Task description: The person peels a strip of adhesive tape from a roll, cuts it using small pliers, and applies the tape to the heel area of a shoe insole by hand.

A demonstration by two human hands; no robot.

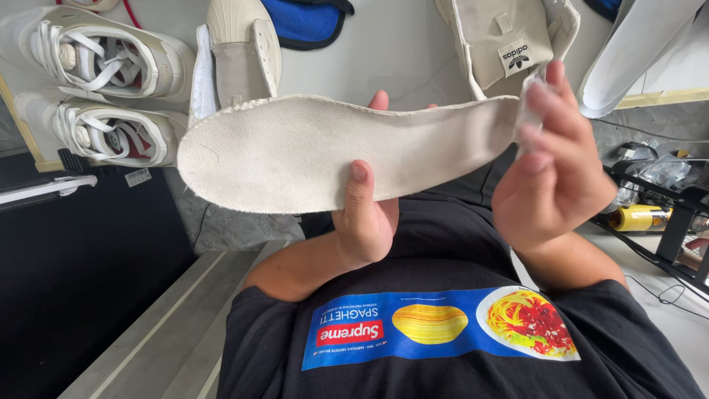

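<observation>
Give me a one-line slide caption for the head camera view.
Left hand holds a cream insole flat while right hand pinches its end, white sneakers nearby.

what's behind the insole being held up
Behind the insole on the table lies an upturned beige shoe and a beige shoe upper. The insole covers the left hand fingers and part of the table.

**Hands and forearms, viewed from above**

The left hand point(363, 214) is raised before the chest, its thumb point(360, 193) laid flat across the near face of what is held and one fingertip point(379, 100) seen above the far edge. The right hand point(555, 174) is lifted just beside it, its fingers point(550, 111) bunched and pointed upward in a pinch. Both forearms are bare and bent at the elbow, angled in towards the middle.
</observation>
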